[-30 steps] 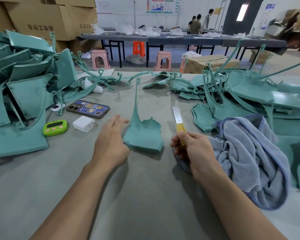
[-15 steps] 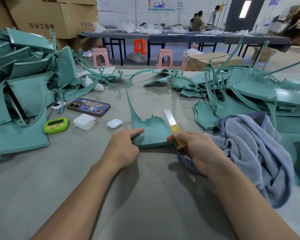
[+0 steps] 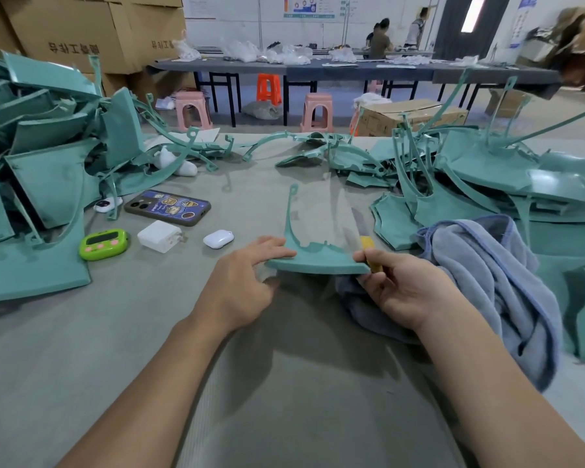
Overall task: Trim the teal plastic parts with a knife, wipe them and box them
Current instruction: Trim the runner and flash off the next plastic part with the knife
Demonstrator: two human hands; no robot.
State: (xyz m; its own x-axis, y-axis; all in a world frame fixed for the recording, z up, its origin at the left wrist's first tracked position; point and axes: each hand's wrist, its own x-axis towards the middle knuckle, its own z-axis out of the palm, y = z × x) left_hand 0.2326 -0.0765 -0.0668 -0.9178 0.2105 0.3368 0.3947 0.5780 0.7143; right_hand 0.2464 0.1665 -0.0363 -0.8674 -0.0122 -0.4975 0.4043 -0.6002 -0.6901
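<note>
Phone (image 3: 168,207), green timer (image 3: 104,244), white charger (image 3: 161,236), earbud case (image 3: 218,238), pink stool (image 3: 193,108), orange stool (image 3: 268,89)

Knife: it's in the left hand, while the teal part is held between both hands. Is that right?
No. The head view shows the knife in the right hand, not the left hand; the teal part is held between both hands, as stated.
</note>
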